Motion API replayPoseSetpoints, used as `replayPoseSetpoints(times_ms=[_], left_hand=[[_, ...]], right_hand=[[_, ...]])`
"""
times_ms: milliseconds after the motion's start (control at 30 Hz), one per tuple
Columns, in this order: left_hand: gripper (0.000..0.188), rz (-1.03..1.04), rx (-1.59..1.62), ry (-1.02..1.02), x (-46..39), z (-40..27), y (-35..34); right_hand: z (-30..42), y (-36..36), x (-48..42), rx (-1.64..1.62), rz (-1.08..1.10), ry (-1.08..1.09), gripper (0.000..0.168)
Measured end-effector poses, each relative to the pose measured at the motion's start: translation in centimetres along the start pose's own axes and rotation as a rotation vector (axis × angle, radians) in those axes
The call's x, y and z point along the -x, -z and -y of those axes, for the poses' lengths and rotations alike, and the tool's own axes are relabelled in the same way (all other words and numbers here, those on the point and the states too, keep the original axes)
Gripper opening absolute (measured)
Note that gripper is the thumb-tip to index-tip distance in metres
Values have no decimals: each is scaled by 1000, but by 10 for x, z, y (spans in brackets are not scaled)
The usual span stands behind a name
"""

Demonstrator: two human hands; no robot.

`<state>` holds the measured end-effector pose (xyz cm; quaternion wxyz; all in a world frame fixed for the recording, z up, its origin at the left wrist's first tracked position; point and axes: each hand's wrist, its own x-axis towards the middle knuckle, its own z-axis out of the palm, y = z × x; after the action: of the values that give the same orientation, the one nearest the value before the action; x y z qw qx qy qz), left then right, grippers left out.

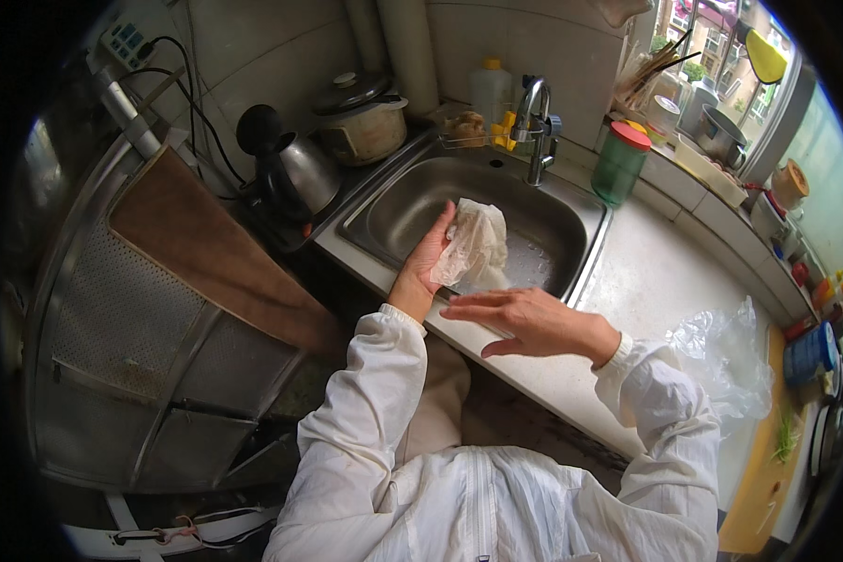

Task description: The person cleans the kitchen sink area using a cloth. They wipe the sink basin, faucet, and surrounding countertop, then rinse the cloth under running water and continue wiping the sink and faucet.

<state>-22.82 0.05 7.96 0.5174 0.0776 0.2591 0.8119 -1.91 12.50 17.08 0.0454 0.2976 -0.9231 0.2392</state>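
Observation:
A thin, crumpled whitish cloth or sheet [479,242] lies over the palm and fingers of my left hand [425,260], above the near side of the stainless steel sink [407,179]. The thumb stands clear along its left edge; the fingers are mostly hidden under it. My right hand [527,323] is held flat over the sink's front edge and counter, just below the cloth, with its thumb apart from its fingers and nothing in it. Water drops show on the sink bottom. Behind the sink stands a chrome faucet [536,133].
Left of the sink stand an electric kettle [305,172] and a lidded cooker [365,130]. A green jar with a red lid [619,165] is at the sink's back right corner. A clear plastic bag [723,351] and a yellow cutting board [759,485] lie on the right counter.

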Motion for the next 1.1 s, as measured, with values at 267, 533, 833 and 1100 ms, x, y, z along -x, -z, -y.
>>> replayPoseSetpoints(times_ms=[267, 533, 833, 1100], left_hand=[[35, 9, -249, -214, 5, -1, -39], [41, -28, -375, -324, 7, 33, -64], [57, -213, -725, -318, 14, 36, -37], [67, -333, -793, -328, -12, 54, -28]], right_hand=[[-77, -6, 25, -969, -549, -631, 36], [-97, -37, 21, -1648, -643, -676, 34], [-111, -22, 21, -1466, -723, -650, 12], [-129, -38, 3, -1464, -822, -674, 12]])
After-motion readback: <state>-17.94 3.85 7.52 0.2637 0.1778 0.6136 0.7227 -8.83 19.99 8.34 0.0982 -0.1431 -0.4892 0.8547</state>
